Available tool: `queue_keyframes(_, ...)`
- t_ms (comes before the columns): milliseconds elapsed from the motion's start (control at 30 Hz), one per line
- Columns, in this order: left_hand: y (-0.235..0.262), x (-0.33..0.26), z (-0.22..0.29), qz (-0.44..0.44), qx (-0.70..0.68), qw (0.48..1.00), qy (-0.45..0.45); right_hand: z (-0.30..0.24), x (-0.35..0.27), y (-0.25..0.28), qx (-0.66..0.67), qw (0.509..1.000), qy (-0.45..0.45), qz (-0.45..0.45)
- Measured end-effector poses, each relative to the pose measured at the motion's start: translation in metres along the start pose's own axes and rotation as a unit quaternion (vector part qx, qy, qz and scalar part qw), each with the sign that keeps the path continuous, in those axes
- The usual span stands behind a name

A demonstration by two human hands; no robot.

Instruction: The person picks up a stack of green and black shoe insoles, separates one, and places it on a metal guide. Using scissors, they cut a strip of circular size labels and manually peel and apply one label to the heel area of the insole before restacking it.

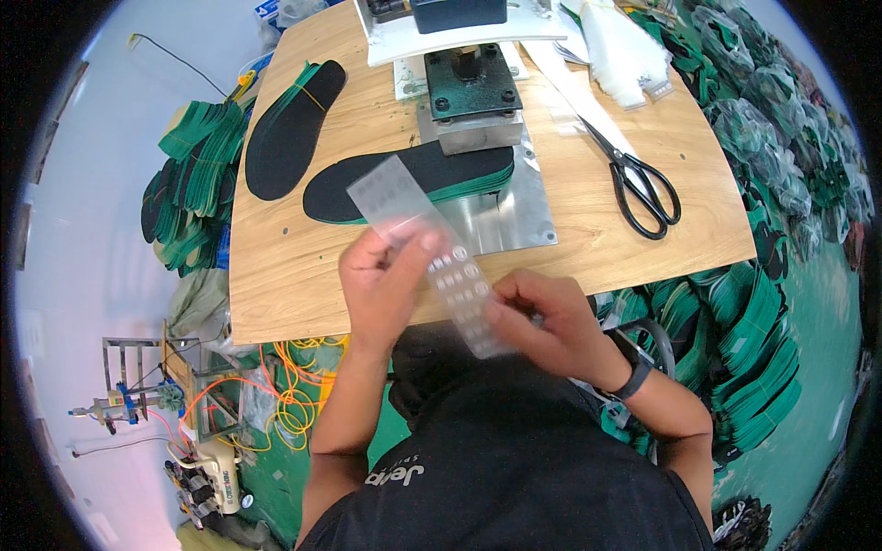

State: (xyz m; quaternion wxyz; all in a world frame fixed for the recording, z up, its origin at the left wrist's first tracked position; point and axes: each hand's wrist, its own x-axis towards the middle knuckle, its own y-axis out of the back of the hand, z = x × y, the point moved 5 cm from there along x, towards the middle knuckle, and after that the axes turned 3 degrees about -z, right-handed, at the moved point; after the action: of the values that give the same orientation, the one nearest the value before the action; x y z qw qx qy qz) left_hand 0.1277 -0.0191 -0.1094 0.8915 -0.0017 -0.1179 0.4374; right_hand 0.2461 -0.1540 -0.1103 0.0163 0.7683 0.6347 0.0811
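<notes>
A clear plastic strip [457, 273] with rows of small white printed marks slants across the table's front edge. My left hand [386, 280] pinches it near the middle, thumb on top. At the strip's lower right edge my right hand [556, 321] is closed, thumb and forefinger pressed together on it; some of its fingers are hidden. Beyond the strip lies a stack of black and green insoles [354, 185], its right end beneath the metal block of a press [473, 92]. The strip's upper end overlaps this stack in view.
Another banded insole bundle [285, 138] lies at the table's far left. Black-handled scissors [643, 188] rest on the right, beside white strips [625, 55]. More green insoles [749, 358] are heaped to the right below the table. Coiled hoses [294, 395] lie on the left floor.
</notes>
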Motion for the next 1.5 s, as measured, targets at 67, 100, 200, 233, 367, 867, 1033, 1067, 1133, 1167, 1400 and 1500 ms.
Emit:
queue_keyframes(67,0.01,0.016,0.008,0.04,0.072,0.997,-0.009,0.002,0.02,-0.003,0.03,0.999,-0.023,0.001)
queue_keyframes(100,0.016,0.027,0.013,0.059,0.105,0.993,-0.013,0.007,0.034,-0.005,0.055,0.998,-0.029,0.014)
queue_keyframes(200,0.039,0.085,0.02,0.044,0.233,0.971,-0.006,0.027,0.071,-0.006,0.154,0.98,-0.114,0.055)
queue_keyframes(233,0.053,0.103,0.015,0.071,0.313,0.945,-0.067,0.033,0.08,-0.007,0.188,0.967,-0.154,0.07)
queue_keyframes(367,0.042,0.101,0.015,-0.071,0.382,0.904,-0.176,0.057,0.085,-0.005,0.219,0.938,-0.239,0.12)
queue_keyframes(867,0.029,0.097,-0.002,-0.221,0.488,0.828,-0.164,0.074,0.096,-0.006,0.304,0.91,-0.24,0.148)
queue_keyframes(1033,0.036,0.106,-0.003,-0.192,0.539,0.779,-0.256,0.048,0.09,0.006,0.317,0.905,-0.207,0.195)
queue_keyframes(1067,0.035,0.108,-0.006,-0.184,0.557,0.762,-0.274,0.051,0.091,0.009,0.312,0.903,-0.208,0.21)
queue_keyframes(1133,0.034,0.111,-0.013,-0.208,0.575,0.757,-0.23,0.058,0.09,0.011,0.309,0.9,-0.212,0.223)
queue_keyframes(1167,0.033,0.113,-0.018,-0.239,0.57,0.767,-0.17,0.063,0.09,0.013,0.311,0.899,-0.214,0.222)
queue_keyframes(1400,0.035,0.112,-0.024,-0.244,0.566,0.774,-0.143,0.067,0.091,0.015,0.325,0.894,-0.206,0.231)
queue_keyframes(1500,0.035,0.113,-0.024,-0.251,0.568,0.775,-0.115,0.066,0.092,0.015,0.306,0.896,-0.207,0.245)
